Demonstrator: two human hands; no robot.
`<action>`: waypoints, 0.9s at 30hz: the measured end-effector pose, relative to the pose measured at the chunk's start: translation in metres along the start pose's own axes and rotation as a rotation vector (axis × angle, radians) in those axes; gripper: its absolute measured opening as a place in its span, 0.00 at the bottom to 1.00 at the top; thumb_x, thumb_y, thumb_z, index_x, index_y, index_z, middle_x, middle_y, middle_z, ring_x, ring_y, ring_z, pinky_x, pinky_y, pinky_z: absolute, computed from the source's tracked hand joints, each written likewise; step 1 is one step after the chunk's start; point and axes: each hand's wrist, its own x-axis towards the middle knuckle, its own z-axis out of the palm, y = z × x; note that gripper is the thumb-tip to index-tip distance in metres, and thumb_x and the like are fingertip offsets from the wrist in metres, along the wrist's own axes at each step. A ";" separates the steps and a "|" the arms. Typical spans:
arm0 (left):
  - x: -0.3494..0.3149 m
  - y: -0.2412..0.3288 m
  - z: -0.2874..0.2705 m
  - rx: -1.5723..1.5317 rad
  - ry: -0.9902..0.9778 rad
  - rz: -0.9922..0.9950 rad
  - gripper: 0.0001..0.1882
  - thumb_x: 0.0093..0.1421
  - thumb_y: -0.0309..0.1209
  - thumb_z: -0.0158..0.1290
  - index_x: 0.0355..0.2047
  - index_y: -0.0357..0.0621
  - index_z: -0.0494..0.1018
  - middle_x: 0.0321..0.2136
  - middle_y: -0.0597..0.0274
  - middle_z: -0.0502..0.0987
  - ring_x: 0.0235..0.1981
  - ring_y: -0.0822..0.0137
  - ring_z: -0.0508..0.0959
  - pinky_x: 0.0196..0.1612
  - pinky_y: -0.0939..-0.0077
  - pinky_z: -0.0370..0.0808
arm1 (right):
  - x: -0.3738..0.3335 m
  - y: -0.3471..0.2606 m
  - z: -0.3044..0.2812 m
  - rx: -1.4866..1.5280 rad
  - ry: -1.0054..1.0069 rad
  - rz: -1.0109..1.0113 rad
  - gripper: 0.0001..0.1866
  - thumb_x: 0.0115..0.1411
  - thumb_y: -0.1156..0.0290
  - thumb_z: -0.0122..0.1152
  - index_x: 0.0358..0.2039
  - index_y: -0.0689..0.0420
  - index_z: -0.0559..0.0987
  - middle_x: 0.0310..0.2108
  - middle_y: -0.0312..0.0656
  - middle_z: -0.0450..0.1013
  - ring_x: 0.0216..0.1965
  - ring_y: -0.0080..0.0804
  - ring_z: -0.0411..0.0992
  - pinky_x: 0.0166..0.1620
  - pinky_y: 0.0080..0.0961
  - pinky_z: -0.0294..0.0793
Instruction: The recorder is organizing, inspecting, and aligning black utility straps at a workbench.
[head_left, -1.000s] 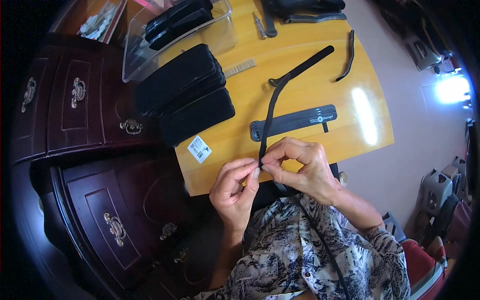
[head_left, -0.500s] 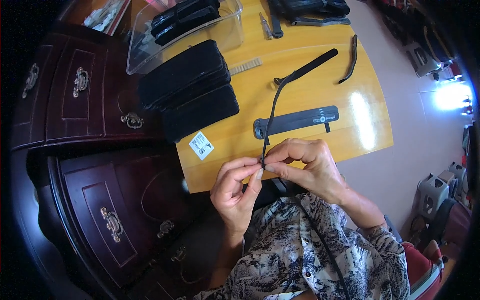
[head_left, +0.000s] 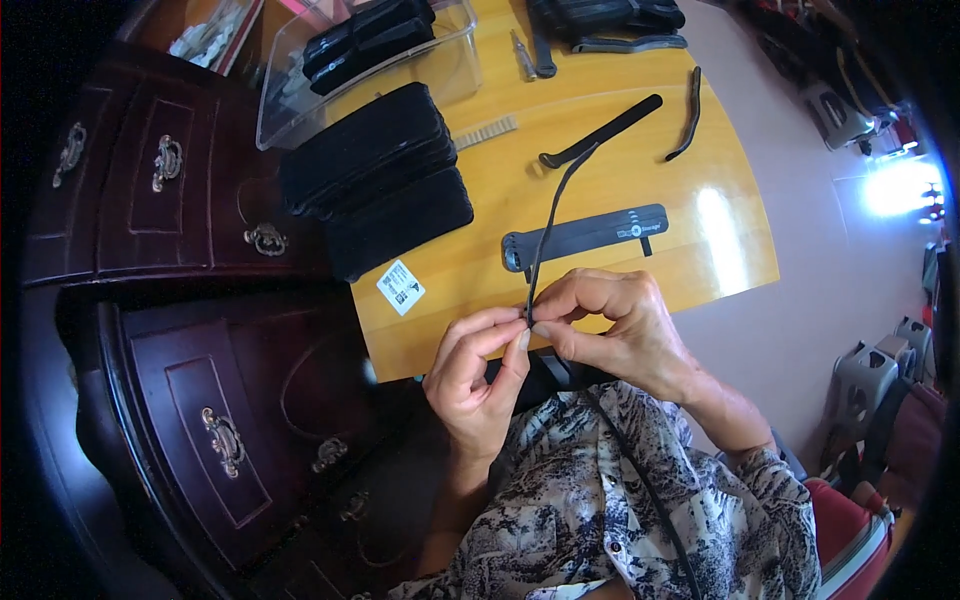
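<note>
Dark wooden drawers with brass pulls [head_left: 165, 160] fill the space left of a yellow tabletop [head_left: 620, 260], which serves as the landmark for everything else. At the tabletop's far left corner stands a clear plastic bin [head_left: 440, 60] with black pieces inside, and just nearer than it lies a stack of flat black pouches [head_left: 375, 175]. Toward the tabletop's middle rests a flat black strip with holes [head_left: 590, 235]; beyond it, near the far edge, lie a thicker black strap [head_left: 610, 130] and a small curved black piece [head_left: 686, 120]. A small white label [head_left: 400, 287] sits close to the near left edge.

At the near edge, the left hand [head_left: 475, 380] and the right hand [head_left: 610, 325] meet, both pinching the lower end of a thin black strap [head_left: 555, 215] that rises from the fingertips and arcs back over the tabletop toward the thicker strap. Both hands are closed on it with thumb and forefinger.

Judging from this, the work in hand looks like fine fitting at the strap's end; the next move would call for a steady pinch and small, careful finger motion, since the end is narrow and mostly hidden.
</note>
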 end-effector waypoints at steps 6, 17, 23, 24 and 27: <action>-0.001 0.002 0.004 0.067 0.056 0.061 0.09 0.50 0.14 0.59 0.33 0.35 0.76 0.35 0.55 0.79 0.36 0.65 0.79 0.40 0.76 0.76 | 0.000 -0.003 0.006 -0.102 0.029 -0.088 0.06 0.51 0.79 0.63 0.31 0.65 0.78 0.33 0.45 0.77 0.34 0.31 0.77 0.40 0.24 0.76; 0.004 0.004 0.007 0.167 0.017 0.200 0.10 0.50 0.15 0.59 0.34 0.36 0.77 0.35 0.54 0.79 0.36 0.62 0.80 0.40 0.73 0.77 | -0.001 -0.008 -0.001 -0.083 0.069 -0.126 0.06 0.49 0.80 0.64 0.29 0.64 0.77 0.29 0.44 0.76 0.33 0.32 0.77 0.37 0.25 0.76; 0.007 0.000 0.014 0.220 0.021 0.301 0.11 0.51 0.16 0.60 0.35 0.36 0.76 0.36 0.52 0.78 0.36 0.61 0.79 0.40 0.73 0.77 | 0.003 -0.003 0.006 -0.121 0.182 -0.191 0.07 0.48 0.79 0.63 0.27 0.66 0.74 0.27 0.45 0.74 0.28 0.30 0.76 0.33 0.23 0.76; 0.007 0.000 0.015 0.226 0.022 0.316 0.10 0.52 0.16 0.60 0.35 0.34 0.75 0.37 0.51 0.78 0.37 0.62 0.79 0.42 0.72 0.76 | 0.003 -0.003 0.007 -0.121 0.183 -0.191 0.07 0.48 0.79 0.63 0.27 0.66 0.74 0.27 0.45 0.74 0.28 0.30 0.76 0.33 0.23 0.76; 0.010 -0.001 0.016 0.251 0.047 0.370 0.11 0.50 0.16 0.60 0.35 0.35 0.75 0.36 0.52 0.78 0.36 0.59 0.80 0.39 0.72 0.78 | 0.004 -0.001 0.009 -0.129 0.209 -0.220 0.07 0.48 0.80 0.63 0.27 0.65 0.73 0.26 0.45 0.73 0.27 0.29 0.75 0.32 0.23 0.75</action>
